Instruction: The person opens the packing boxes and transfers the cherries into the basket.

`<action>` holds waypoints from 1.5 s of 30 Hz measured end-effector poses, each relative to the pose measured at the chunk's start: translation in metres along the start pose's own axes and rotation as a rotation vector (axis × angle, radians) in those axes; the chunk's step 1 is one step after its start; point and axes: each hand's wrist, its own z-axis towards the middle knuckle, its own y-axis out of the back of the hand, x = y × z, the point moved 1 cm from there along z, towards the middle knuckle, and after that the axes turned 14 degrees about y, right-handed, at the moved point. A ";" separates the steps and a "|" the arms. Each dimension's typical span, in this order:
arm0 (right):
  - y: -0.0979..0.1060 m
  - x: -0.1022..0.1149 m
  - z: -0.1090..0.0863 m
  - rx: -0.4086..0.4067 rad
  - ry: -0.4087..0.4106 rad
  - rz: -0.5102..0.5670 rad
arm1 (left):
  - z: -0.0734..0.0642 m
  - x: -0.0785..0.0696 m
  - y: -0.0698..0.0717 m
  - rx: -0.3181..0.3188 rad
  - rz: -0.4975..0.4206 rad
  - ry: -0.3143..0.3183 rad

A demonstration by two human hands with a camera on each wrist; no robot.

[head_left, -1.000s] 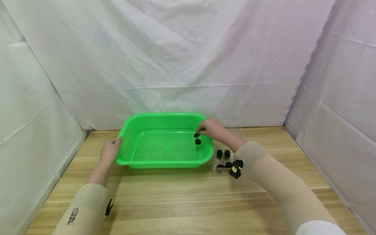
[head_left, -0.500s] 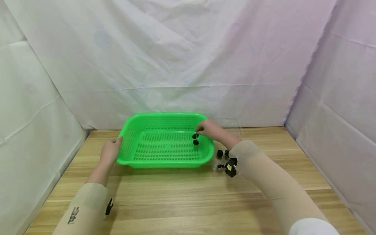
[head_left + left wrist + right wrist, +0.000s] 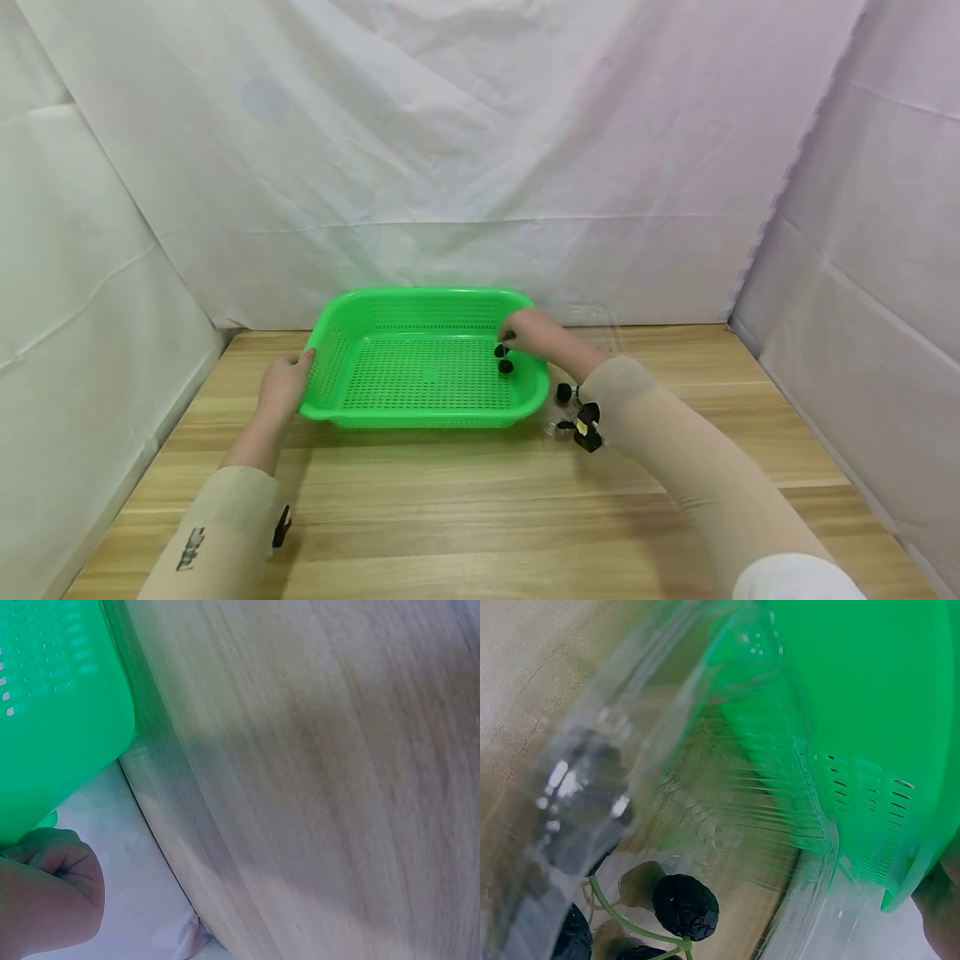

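A green plastic basket [image 3: 427, 414] with a perforated floor stands on the wooden table. At its left side my left hand [image 3: 283, 385] grips the rim; in the left wrist view the hand [image 3: 56, 889] shows curled beneath the basket's corner. My right hand [image 3: 534, 332] reaches over the right rim and pinches a thin stem with black grapes [image 3: 506, 367] dangling inside the basket. Right of the basket lies a clear plastic box [image 3: 553, 417], partly behind the right forearm. More black grapes [image 3: 686, 906] on a green stem lie in it. The right fingertips are mostly hidden.
The clear box's lid part [image 3: 592, 315] stands behind the right forearm. A black wrist device [image 3: 588, 435] hangs from the right sleeve over the box. White cloth [image 3: 465, 167] walls the table at the back and both sides.
My right forearm has shifted slightly left, covering more of the grapes in the box. The dangling grapes have swung a little and sit slightly lower. The left hand keeps its grip.
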 end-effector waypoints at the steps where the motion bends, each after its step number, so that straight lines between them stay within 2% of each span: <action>1: 0.000 0.000 0.000 0.010 0.000 -0.013 | 0.000 0.000 0.000 0.000 -0.002 0.000; 11: -0.001 0.001 0.000 0.063 0.051 -0.129 | -0.001 -0.001 0.000 0.018 -0.029 0.003; 19: 0.004 0.006 -0.005 0.036 0.086 -0.118 | -0.001 0.001 0.000 -0.002 -0.032 0.001; 25: 0.008 0.011 -0.017 -0.013 0.136 -0.122 | -0.001 0.001 0.000 0.011 -0.032 0.007; 32: 0.013 0.020 -0.032 -0.026 0.200 -0.132 | -0.001 0.000 0.001 0.005 -0.016 -0.001; 41: 0.015 0.024 -0.048 -0.059 0.212 -0.195 | -0.001 0.001 0.000 0.006 -0.024 0.008; 45: 0.016 0.025 -0.058 -0.075 0.188 -0.200 | -0.001 0.000 0.000 0.001 -0.025 0.008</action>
